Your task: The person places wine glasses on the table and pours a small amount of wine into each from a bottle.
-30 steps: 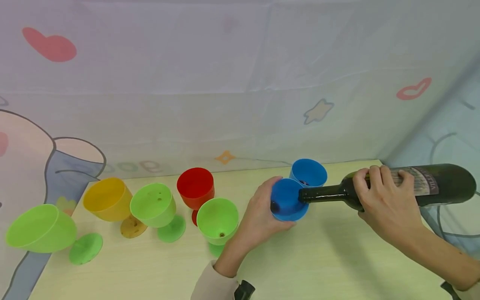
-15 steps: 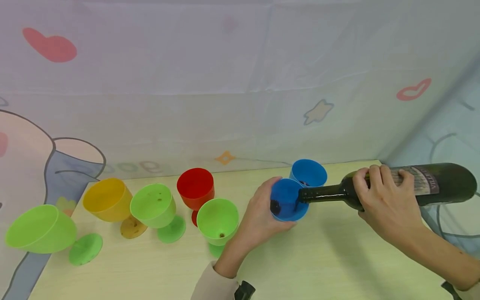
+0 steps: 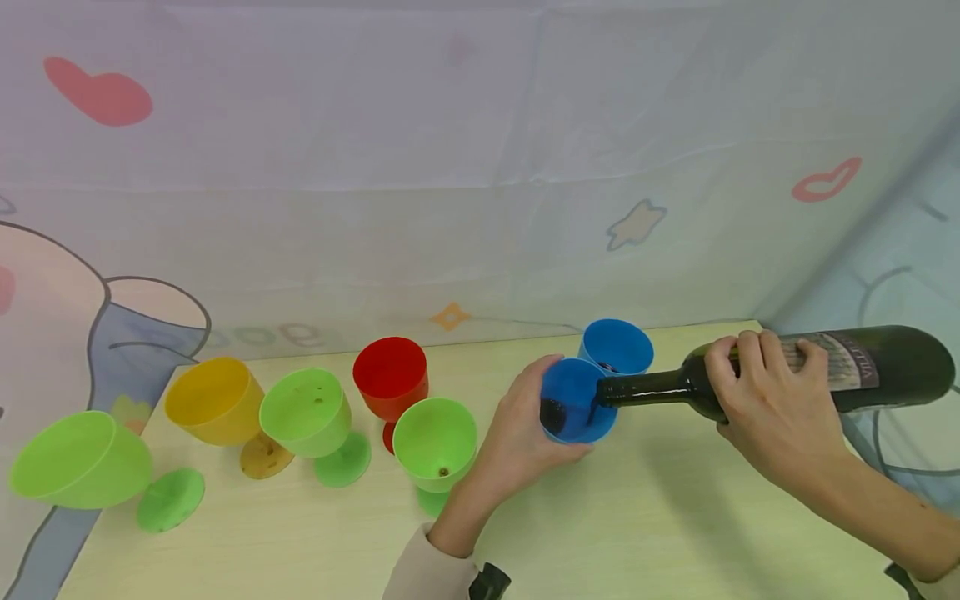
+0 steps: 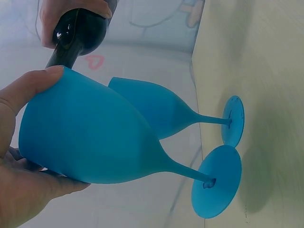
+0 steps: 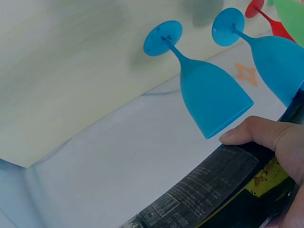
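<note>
Well, the left hand has thumb and fingers curved round a blue goblet at the pale tabletop; the right hand's fingers wrap a wine bottle, nearly level, a dark trickle falling into that goblet. Just behind stands a second blue goblet. Leftward are a yellow goblet, a red goblet and three green goblets. Hearts and a star decorate the pale backdrop cloth; a soft shadow crosses the tabletop.
</note>
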Demonstrator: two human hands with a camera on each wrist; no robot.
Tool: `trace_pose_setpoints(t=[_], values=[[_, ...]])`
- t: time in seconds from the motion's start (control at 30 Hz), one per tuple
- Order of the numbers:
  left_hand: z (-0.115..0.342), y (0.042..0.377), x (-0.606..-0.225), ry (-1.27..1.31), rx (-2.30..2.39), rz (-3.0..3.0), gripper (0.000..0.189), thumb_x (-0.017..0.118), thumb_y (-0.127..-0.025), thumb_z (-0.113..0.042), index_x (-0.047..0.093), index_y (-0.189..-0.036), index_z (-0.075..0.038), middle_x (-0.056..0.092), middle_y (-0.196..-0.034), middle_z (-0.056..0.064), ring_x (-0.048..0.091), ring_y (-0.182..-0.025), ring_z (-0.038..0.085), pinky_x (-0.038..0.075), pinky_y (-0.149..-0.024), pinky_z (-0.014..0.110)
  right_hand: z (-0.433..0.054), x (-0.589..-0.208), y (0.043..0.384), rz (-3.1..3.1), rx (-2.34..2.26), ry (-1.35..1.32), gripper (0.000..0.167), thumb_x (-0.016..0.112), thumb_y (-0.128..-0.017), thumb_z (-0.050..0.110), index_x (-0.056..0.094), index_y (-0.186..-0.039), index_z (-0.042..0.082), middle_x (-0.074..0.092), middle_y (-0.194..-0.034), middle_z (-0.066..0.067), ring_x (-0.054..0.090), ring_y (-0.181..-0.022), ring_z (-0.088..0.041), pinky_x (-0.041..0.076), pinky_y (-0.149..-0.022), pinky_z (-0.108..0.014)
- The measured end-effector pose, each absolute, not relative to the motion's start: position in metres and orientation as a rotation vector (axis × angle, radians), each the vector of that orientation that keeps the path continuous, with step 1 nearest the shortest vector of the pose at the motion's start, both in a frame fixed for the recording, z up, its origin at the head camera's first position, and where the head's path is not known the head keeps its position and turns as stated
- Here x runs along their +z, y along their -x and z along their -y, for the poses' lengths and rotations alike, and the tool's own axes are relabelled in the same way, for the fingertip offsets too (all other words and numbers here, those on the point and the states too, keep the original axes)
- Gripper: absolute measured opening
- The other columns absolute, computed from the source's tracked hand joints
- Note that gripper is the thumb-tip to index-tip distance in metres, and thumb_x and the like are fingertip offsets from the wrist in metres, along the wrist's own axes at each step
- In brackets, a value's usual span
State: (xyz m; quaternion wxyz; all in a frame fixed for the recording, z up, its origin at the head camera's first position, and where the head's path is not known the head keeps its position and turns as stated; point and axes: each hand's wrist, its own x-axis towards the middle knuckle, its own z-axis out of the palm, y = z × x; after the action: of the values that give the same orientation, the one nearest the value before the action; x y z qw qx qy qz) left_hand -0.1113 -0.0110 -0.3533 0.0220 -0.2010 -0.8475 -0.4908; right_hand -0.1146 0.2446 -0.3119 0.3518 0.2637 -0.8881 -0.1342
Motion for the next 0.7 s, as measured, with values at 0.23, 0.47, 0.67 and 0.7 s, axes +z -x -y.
trace_pose_setpoints(t=[0.23, 0.47, 0.67, 0.7], values=[[0.0107, 0.1113, -0.3527, 0.620, -1.519, 2.630, 0.083, 0.081, -0.068, -0.017, 0.033, -0.135, -0.007, 0.043, -0.132, 0.010, 0.040, -0.120, 0.028, 0.045, -0.087, 0.044, -0.2447, -0.3111, 0.1145, 2.310, -0.353, -0.678, 0.089, 0.090, -0.028, 0.022, 0.043, -0.097, -0.010, 0.046, -0.084, -0.028, 0.047, -0.077, -0.043, 0.037, -0.064, -0.063], [0.0105, 0.1115, -0.3525, 0.622, -1.510, 2.628, 0.082, 0.080, -0.068, -0.017, 0.033, -0.135, -0.007, 0.043, -0.132, 0.010, 0.040, -0.120, 0.028, 0.045, -0.087, 0.044, -0.2446, -0.3112, 0.1139, 2.335, -0.360, -0.668, 0.091, 0.091, -0.028, 0.023, 0.043, -0.098, -0.009, 0.047, -0.085, -0.029, 0.048, -0.078, -0.043, 0.037, -0.065, -0.064], [0.0106, 0.1123, -0.3547, 0.629, -1.518, 2.616, 0.082, 0.080, -0.068, -0.017, 0.033, -0.134, -0.005, 0.044, -0.131, 0.011, 0.041, -0.119, 0.029, 0.045, -0.086, 0.046, -0.2444, -0.3111, 0.1136, 2.349, -0.359, -0.666, 0.090, 0.090, -0.029, 0.023, 0.043, -0.098, -0.009, 0.047, -0.085, -0.029, 0.048, -0.079, -0.044, 0.038, -0.066, -0.064], [0.0106, 0.1123, -0.3549, 0.626, -1.518, 2.618, 0.082, 0.081, -0.068, -0.018, 0.033, -0.134, -0.005, 0.043, -0.132, 0.011, 0.041, -0.119, 0.029, 0.045, -0.086, 0.046, -0.2444, -0.3110, 0.1136, 2.350, -0.358, -0.666, 0.090, 0.090, -0.029, 0.023, 0.042, -0.098, -0.009, 0.047, -0.085, -0.029, 0.048, -0.079, -0.043, 0.037, -0.065, -0.064]])
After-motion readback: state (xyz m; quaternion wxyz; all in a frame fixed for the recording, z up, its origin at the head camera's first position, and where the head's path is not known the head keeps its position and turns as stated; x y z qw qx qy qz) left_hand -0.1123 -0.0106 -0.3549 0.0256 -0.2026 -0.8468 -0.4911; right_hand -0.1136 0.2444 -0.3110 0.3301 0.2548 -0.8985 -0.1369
